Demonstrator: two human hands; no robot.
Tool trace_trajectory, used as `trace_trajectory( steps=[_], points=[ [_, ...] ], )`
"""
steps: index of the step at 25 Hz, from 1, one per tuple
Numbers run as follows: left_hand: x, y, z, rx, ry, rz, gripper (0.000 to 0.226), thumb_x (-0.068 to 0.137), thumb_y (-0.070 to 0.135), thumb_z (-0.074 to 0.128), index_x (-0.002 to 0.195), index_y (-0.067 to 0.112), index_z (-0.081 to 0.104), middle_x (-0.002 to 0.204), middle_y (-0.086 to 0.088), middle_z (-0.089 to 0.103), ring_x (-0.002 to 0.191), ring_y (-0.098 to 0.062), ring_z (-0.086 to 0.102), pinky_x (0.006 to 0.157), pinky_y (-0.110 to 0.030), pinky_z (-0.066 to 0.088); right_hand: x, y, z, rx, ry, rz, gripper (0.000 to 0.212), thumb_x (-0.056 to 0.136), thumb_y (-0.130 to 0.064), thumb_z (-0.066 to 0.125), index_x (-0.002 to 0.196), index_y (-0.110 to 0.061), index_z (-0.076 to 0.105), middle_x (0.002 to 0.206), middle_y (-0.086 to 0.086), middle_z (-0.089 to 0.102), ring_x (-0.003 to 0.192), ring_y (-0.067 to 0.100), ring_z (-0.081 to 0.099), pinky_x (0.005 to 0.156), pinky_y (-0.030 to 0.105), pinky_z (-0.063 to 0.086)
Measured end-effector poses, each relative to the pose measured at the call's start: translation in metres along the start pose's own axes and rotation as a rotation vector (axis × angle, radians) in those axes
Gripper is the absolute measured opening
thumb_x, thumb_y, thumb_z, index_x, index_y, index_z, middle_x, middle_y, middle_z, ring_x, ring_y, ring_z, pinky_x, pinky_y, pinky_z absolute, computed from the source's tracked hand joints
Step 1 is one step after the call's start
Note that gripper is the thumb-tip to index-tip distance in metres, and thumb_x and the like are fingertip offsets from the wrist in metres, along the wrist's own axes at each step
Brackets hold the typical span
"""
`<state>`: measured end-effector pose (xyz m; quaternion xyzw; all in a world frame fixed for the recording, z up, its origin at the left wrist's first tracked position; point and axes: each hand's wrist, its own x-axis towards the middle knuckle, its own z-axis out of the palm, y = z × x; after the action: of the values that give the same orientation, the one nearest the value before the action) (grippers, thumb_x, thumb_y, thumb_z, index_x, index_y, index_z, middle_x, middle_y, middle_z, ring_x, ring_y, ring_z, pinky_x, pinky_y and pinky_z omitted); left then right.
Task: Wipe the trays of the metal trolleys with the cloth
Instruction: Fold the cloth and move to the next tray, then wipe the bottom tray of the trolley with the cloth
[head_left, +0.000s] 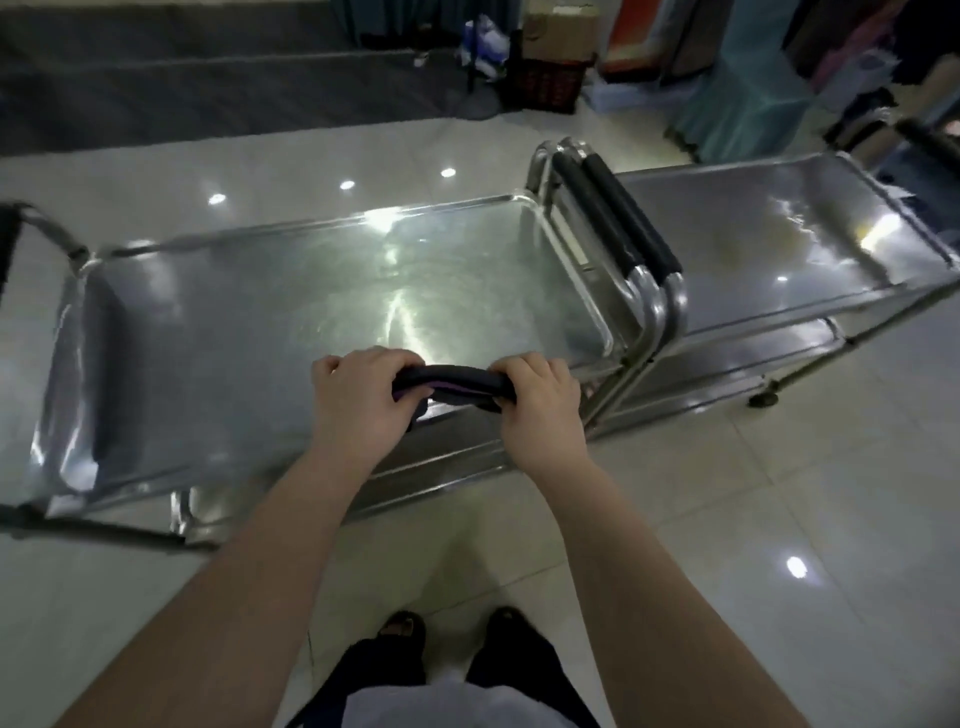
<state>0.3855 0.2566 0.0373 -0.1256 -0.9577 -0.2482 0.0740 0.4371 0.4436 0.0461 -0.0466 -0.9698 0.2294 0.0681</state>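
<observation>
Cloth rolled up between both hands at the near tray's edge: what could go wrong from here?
1. The cloth is twisted into a roll between the left hand and right hand; wiped like that, it may touch little of the tray and leave streaks.
2. The near trolley stands on a glossy floor; a hard push might shift it against the second trolley.

ends of the cloth (451, 383) hide inside left hand (358, 402) and right hand (540, 413).
</observation>
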Motion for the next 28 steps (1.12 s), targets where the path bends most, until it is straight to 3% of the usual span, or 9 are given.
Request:
trace_trajectory(
  steps=[4, 11, 20, 22, 28],
  points=[
    [-0.011, 0.016, 0.021, 0.051, 0.068, -0.153, 0.015, 0.081, 0.036, 0.074, 0.094, 0.034, 0.069, 0.091, 0.011, 0.067, 0.089, -0.018, 0.060, 0.083, -0.038, 0.027, 0.023, 0.030, 0.007, 0.057, -0.123, -0.126, 0.031, 0.086, -0.003, 0.054, 0.112, -0.020, 0.062, 0.112, -0.003, 0.057, 0.106, 0.024, 0.042, 0.088, 0.036, 0.031],
    [-0.056, 0.022, 0.066, 0.115, 0.095, -0.349, 0.023, 0.081, 0.032, 0.074, 0.103, 0.027, 0.068, 0.096, 0.005, 0.068, 0.094, -0.024, 0.060, 0.084, -0.038, 0.028, 0.020, 0.067, 0.044, 0.180, -0.160, -0.310, 0.033, 0.079, 0.004, 0.063, 0.106, -0.014, 0.068, 0.106, 0.002, 0.062, 0.100, 0.027, 0.049, 0.089, 0.035, 0.036],
    [-0.096, -0.029, 0.131, 0.069, -0.029, -0.434, 0.021, 0.086, 0.028, 0.069, 0.106, 0.024, 0.064, 0.099, 0.004, 0.068, 0.096, -0.025, 0.060, 0.084, -0.035, 0.026, -0.005, 0.096, 0.131, 0.162, -0.388, -0.278, 0.031, 0.087, -0.003, 0.060, 0.117, -0.012, 0.063, 0.112, 0.004, 0.060, 0.106, 0.025, 0.046, 0.094, 0.033, 0.037],
    [-0.102, -0.051, 0.156, 0.060, -0.042, -0.441, 0.021, 0.087, 0.026, 0.067, 0.108, 0.024, 0.064, 0.101, 0.004, 0.069, 0.098, -0.025, 0.059, 0.084, -0.032, 0.022, -0.010, 0.101, 0.161, 0.159, -0.397, -0.227, 0.031, 0.088, -0.004, 0.060, 0.118, -0.012, 0.064, 0.112, 0.005, 0.060, 0.106, 0.026, 0.048, 0.094, 0.035, 0.038],
    [-0.107, -0.134, 0.264, 0.046, -0.059, -0.383, 0.025, 0.088, 0.027, 0.065, 0.113, 0.025, 0.066, 0.102, -0.002, 0.069, 0.098, -0.029, 0.060, 0.092, -0.042, 0.033, -0.014, 0.146, 0.279, 0.131, -0.334, -0.184, 0.033, 0.091, -0.002, 0.056, 0.122, -0.009, 0.062, 0.117, 0.014, 0.060, 0.109, 0.036, 0.048, 0.092, 0.042, 0.039]
  ],
)
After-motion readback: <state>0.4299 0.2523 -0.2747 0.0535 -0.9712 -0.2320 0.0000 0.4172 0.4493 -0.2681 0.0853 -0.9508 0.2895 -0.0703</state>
